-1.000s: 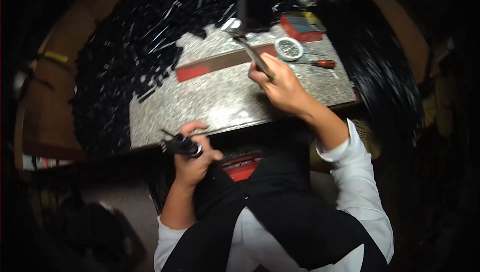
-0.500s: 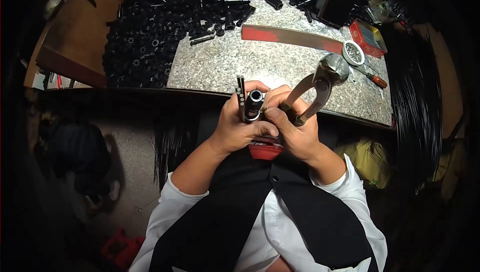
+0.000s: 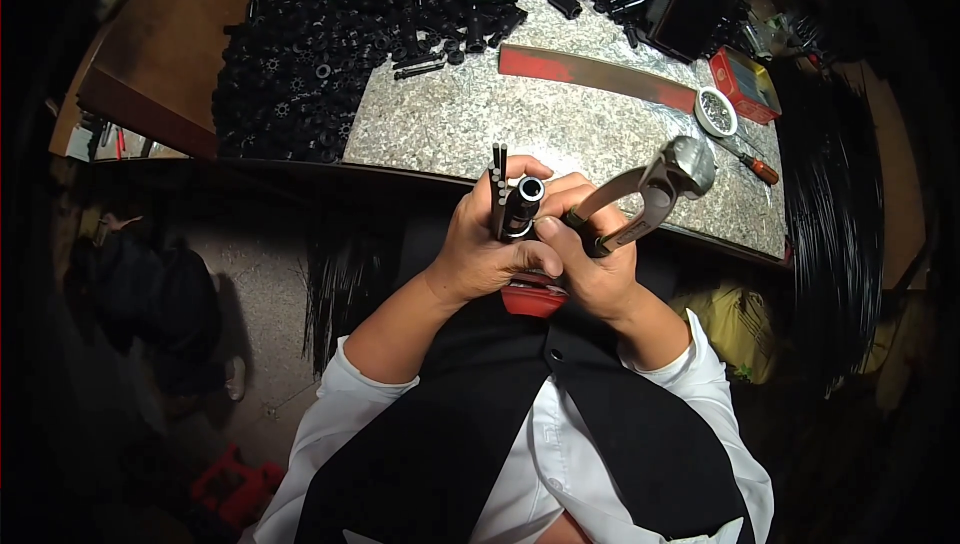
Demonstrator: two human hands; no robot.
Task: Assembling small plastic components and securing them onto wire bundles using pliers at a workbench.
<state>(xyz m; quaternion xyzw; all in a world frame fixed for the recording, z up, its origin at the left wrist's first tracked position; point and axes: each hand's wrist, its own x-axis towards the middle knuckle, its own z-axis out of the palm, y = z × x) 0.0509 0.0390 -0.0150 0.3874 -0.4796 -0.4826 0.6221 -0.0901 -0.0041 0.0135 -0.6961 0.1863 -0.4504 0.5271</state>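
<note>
My left hand (image 3: 478,249) is closed around a black metal-tipped tube (image 3: 524,206), which looks like part of an umbrella frame. A row of thin black rods with pale round ends (image 3: 499,176) stands against the tube on its left. My right hand (image 3: 598,279) grips pincers (image 3: 650,194) by their handles, the silvery jaws pointing up and to the right. My right thumb and fingers meet the left hand beside the tube; what they pinch there is too small to tell. Below both hands a red piece (image 3: 533,301) shows.
On the speckled worktop (image 3: 430,129) lie a red-brown strip (image 3: 600,77), a white bowl of small metal bits (image 3: 716,112), a screwdriver (image 3: 752,164) and a red box (image 3: 747,86). Black parts (image 3: 300,64) heap at the back left. Long black rods (image 3: 835,234) hang at right.
The worktop has shifted slightly right in view. Both hands keep their hold; the tube and the pincer jaws sit a little further right, the jaws also lower.
</note>
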